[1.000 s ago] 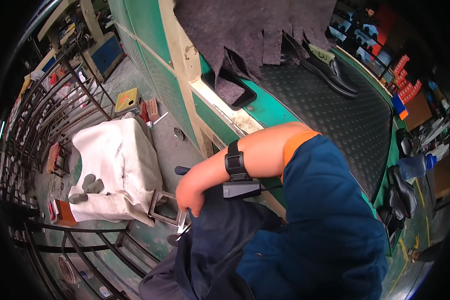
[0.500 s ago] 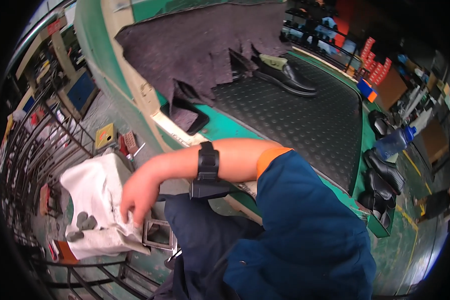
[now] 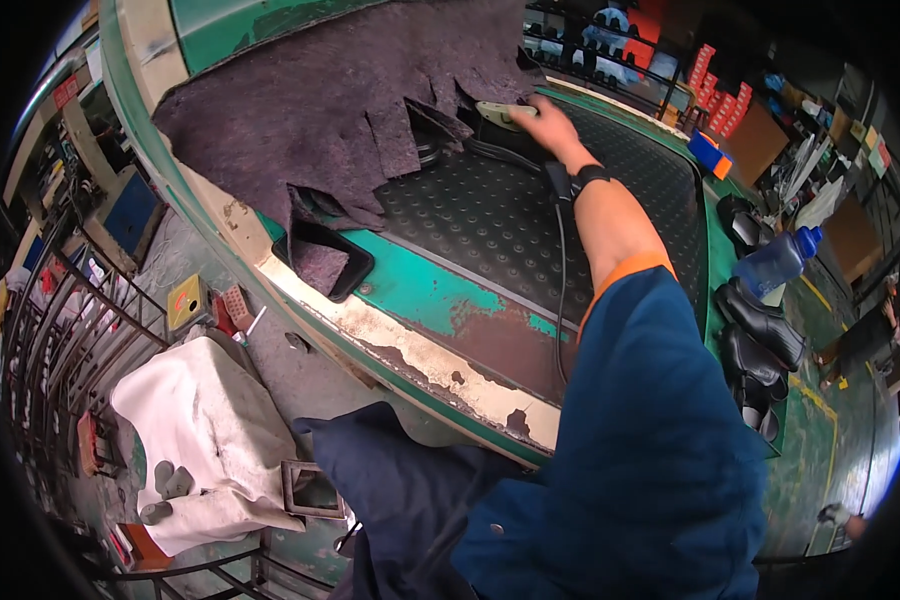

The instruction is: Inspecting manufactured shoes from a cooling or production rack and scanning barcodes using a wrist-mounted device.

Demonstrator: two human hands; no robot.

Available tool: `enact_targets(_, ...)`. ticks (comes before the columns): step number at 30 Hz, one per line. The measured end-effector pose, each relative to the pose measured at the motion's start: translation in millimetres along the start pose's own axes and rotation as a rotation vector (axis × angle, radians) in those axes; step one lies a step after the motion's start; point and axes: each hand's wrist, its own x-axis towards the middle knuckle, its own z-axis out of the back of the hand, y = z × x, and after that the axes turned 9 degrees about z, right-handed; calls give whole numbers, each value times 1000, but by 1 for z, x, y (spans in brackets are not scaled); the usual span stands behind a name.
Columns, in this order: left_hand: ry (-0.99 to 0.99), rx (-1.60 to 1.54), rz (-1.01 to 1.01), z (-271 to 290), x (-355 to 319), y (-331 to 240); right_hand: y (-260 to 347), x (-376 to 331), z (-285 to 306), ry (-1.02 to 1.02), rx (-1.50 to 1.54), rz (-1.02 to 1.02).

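Head view: a person's right hand [image 3: 545, 122] reaches across a studded black belt [image 3: 490, 215] and closes on the pale-lined heel of a black shoe [image 3: 500, 125] lying at the mouth of a ragged grey felt curtain [image 3: 340, 110], the arm stretched long to get there. The left hand is out of sight. More black shoes [image 3: 760, 335] wait just beside a blue bottle [image 3: 778, 262] on the machine's right rim; a cloth-draped box [image 3: 200, 440] stands below.
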Motion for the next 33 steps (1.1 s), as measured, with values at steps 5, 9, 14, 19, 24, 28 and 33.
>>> enact_targets(5,-60,-30,59,19,42,-25,-24,6,20,470,-149,-133)
enact_targets(9,-81,-99,108,-58,89,-174,2,16,24,649,-220,-134)
enact_targets(14,-80,-133,170,-144,123,-360,-18,-6,19,480,-75,-129)
enact_targets(19,18,-107,166,-166,142,-385,-14,-2,12,465,86,-165)
enact_targets(24,213,-92,109,-225,137,-412,-9,-7,27,499,69,-179)
enact_targets(28,483,-301,65,-255,122,-412,-1,-49,50,512,51,-146)
enact_targets(33,527,-470,171,-262,108,-400,91,-114,91,659,176,-59)
